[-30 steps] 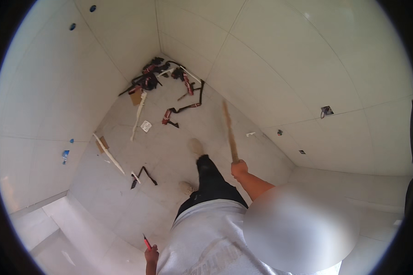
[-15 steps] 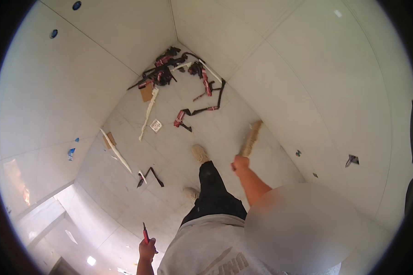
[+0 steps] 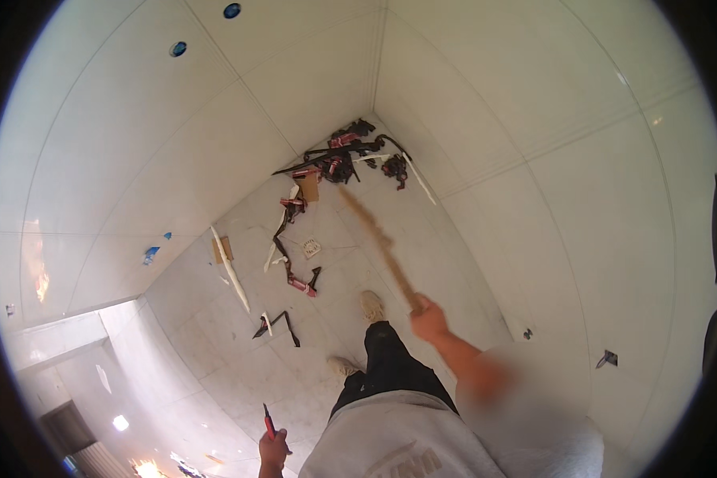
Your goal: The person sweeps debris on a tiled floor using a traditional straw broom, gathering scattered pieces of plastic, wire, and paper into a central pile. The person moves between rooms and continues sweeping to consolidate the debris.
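My right hand [image 3: 430, 319] is closed on the near end of a long, tan hand brush [image 3: 381, 243], blurred by motion. The brush slants forward and left over the floor, its far end near a heap of crumpled black and red strips [image 3: 334, 163] in the corner. Low on the left, my left hand [image 3: 273, 450] is closed round what looks like a red utility knife [image 3: 269, 424], with its dark tip pointing up. A loose black and red strip [image 3: 299, 285] lies crooked on the tiles, left of a square white drain cover [image 3: 311, 248].
Pale walls [image 3: 486, 103] meet at the far corner. Long white strips [image 3: 231, 271], pieces of brown cardboard [image 3: 307, 188] and a bent black strip [image 3: 291, 327] lie on the floor. A metal fitting [image 3: 608, 359] juts from the right wall.
My right hand has swung the brush from the right toward the left. The loose black and red strip has moved from the drain cover's right to its left. The view has shifted.
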The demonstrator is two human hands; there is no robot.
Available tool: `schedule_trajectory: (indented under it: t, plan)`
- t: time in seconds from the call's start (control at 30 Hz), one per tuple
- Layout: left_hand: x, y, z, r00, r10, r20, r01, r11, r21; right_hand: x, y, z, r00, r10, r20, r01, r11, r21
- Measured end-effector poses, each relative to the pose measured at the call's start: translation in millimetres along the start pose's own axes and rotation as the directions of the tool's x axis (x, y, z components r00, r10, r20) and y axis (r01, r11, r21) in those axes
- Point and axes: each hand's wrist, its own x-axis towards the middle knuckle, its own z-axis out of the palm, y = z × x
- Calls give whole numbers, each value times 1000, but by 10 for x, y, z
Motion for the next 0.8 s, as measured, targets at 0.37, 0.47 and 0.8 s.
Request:
schedule_trajectory:
  t: [0.37,0.47,0.8]
  plan:
    - [168,-1097,45,937,261,231,-338,841,422,2271,-985,5,997,33,-64,-30,998,48]
    - [172,-832,115,937,285,203,-346,845,407,1884,-1039,446,999,0,40,-2,999,41]
    - [102,-263,204,967,222,127,-252,914,319,2153,-965,-320,904,-340,-258,258,916,-306]
